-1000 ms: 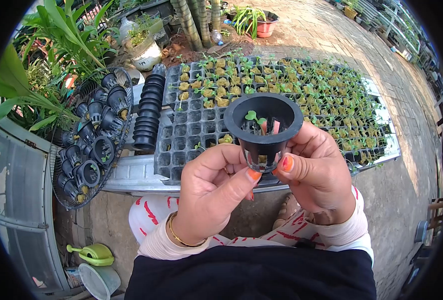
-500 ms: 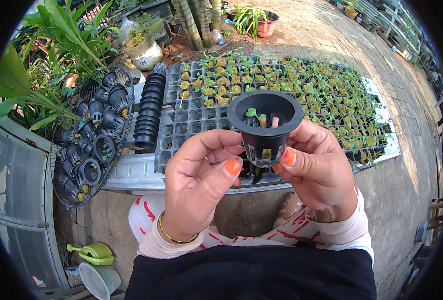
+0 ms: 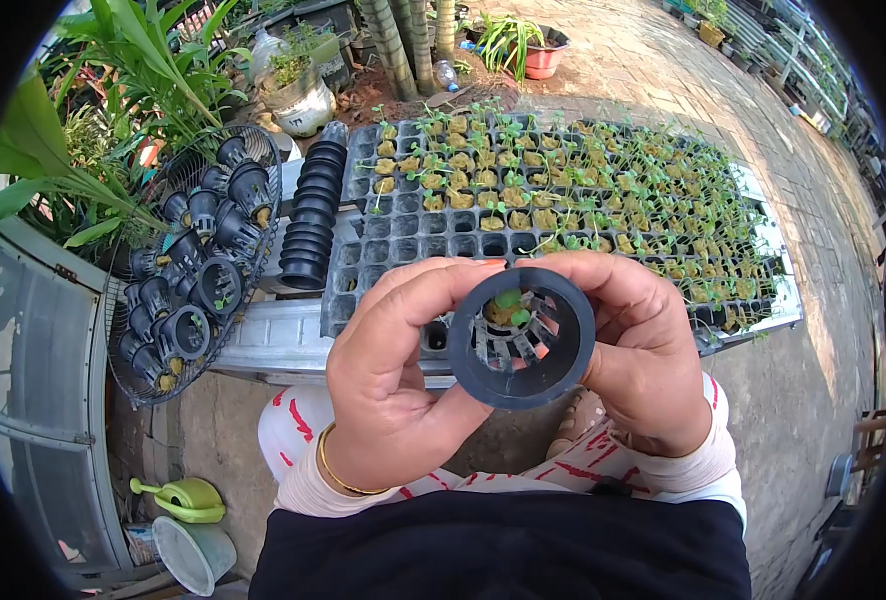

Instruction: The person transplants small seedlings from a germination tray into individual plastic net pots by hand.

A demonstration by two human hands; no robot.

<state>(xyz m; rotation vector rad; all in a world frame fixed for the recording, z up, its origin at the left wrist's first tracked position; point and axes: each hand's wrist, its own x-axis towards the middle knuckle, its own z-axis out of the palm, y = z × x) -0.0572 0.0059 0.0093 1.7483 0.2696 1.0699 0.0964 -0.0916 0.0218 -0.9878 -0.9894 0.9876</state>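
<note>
A black net pot [image 3: 548,375] is tilted with its wide mouth toward me, so its slotted inner wall shows. Down inside sits a small green seedling [image 3: 508,300] in a yellowish plug. My left hand [image 3: 383,370] grips the pot from the left, thumb near the lower rim and fingers curled over the far side. From the right, my right hand [image 3: 648,355] holds it too, with the thumb against its side; some fingertips are hidden behind the pot. Just beyond both hands lies a black seedling tray [image 3: 403,225], its right part full of sprouts in plugs.
A wire basket [image 3: 263,215] of net pots with seedlings stands at the left. Beside the tray lies a stack of black net pots [image 3: 313,215]. A green watering can [image 3: 188,497] and a pale bucket [image 3: 198,555] sit on the ground, lower left.
The net pot has been lowered slightly and tipped, turning its mouth toward me. My fingers have shifted around to its far side, and the view has moved a little.
</note>
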